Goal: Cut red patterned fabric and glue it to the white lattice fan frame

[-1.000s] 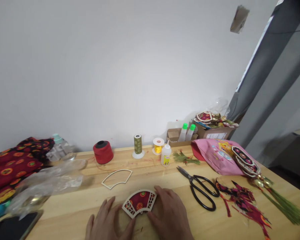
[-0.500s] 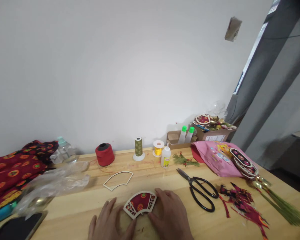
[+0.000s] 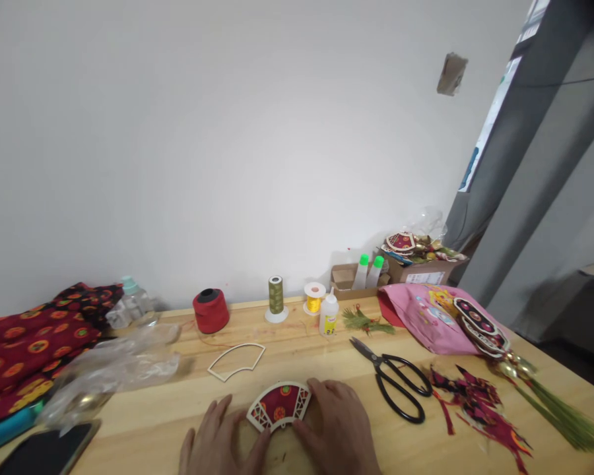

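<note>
A fan-shaped piece with a cream lattice frame and dark red patterned fabric [image 3: 279,404] lies at the front of the wooden table. My right hand [image 3: 339,425] grips its right end between thumb and fingers. At the lower left edge, my left hand [image 3: 222,439] rests with its fingers apart, the thumb tip touching or very near the frame. A thin, hollow fan-shaped frame [image 3: 218,369] lies just behind. Black-handled scissors [image 3: 400,389] lie to the right of my right hand.
Behind stand a red thread cone [image 3: 211,311], green spool [image 3: 276,297], yellow spool [image 3: 314,300] and glue bottle [image 3: 329,316]. Patterned cloth [image 3: 39,343], plastic bags [image 3: 123,363] and a phone [image 3: 47,452] lie left; a pink bag [image 3: 426,320] and fabric scraps [image 3: 480,402] lie right.
The camera view has shifted slightly, so the table's contents appear a little lower. Both hands keep nearly the same position around the fan-shaped piece.
</note>
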Demonstrator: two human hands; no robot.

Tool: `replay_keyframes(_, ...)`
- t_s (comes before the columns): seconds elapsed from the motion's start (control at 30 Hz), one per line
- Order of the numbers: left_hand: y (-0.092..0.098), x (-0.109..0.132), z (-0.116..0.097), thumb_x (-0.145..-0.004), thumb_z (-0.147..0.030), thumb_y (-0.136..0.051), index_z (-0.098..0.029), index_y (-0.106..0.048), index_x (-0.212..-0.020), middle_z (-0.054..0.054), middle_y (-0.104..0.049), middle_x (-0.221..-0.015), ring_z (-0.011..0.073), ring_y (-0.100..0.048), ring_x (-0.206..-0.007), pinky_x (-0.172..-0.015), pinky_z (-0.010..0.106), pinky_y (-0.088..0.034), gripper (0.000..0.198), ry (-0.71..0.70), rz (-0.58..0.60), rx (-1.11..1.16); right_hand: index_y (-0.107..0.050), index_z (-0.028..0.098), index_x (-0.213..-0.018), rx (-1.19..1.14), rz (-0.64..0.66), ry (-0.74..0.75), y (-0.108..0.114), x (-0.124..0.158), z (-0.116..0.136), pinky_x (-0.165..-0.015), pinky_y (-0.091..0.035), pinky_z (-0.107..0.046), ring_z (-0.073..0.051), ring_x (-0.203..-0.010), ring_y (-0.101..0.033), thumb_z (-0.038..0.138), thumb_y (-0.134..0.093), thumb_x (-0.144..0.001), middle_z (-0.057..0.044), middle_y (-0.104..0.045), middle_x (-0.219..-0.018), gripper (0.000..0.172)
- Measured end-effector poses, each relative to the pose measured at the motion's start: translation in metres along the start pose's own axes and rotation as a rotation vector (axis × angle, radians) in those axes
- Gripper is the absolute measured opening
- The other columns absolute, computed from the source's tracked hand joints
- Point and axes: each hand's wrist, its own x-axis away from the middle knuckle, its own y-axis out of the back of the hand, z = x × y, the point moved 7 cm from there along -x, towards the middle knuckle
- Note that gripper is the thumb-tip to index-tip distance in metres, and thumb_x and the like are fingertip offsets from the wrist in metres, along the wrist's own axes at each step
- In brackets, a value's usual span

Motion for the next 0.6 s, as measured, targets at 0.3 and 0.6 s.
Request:
replay_keyframes(0.3,0.002,0.000,-0.003,-0.070,-0.047,-0.038,-0.019,-0.060,-0.098,0.013,-0.046,-0.127,0.0273,-0.035,-0.121,-0.096,0.047,-0.022,0.046,-0.004,-0.003,0.029,-0.059,0.024,-0.099,0.004,0.026,0.005,0.002,0.000,0.003,-0.081,-0.037,-0.032,-0.023,-0.089,-0.053,0.030,-0.066,-0.065,-0.005,-0.063,-0.091,0.036)
replay_keyframes(0.6,-0.001,-0.002,0.001,-0.066,-0.050,-0.041,-0.021,-0.060,-0.097,0.011,-0.046,-0.128,0.0266,-0.033,-0.122,-0.097,0.047,-0.020,0.046,0.020,0.006,0.055,-0.057,0.019,-0.108,-0.155,0.120,-0.044,-0.007,-0.018,-0.001,-0.091,-0.033,-0.031,-0.023,-0.106,-0.048,0.033,-0.066,-0.064,-0.007,-0.059,-0.109,0.047)
